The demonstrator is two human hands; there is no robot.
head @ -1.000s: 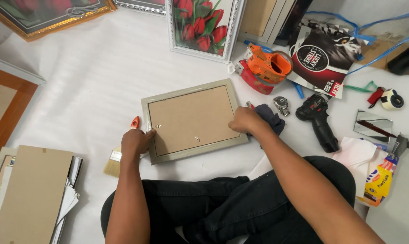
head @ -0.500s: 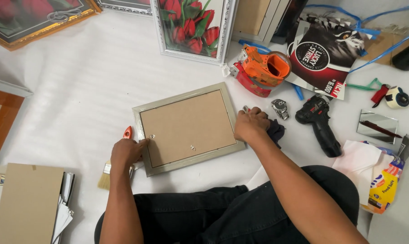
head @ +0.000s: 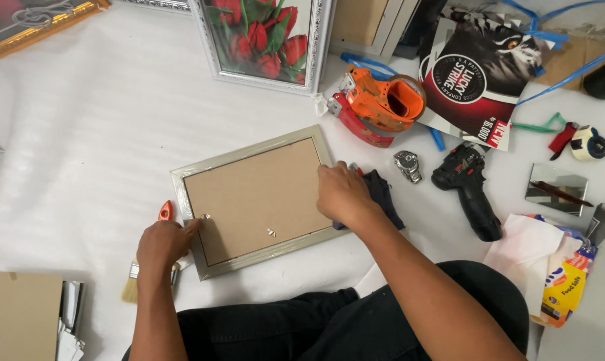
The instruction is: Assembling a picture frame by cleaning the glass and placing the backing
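both hands (head: 163, 242) (head: 341, 194) are still lying flat, ungripped, on the face-down picture frame (head: 259, 198), now sliding it slightly rightward across the white sheet (head: 88, 120), so they're still just positioning it.

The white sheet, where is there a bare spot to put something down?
The sheet is bare left of the frame, between it and the gold frame, and below the tulip picture. The right side is crowded: tape gun, watch, drill, bag.
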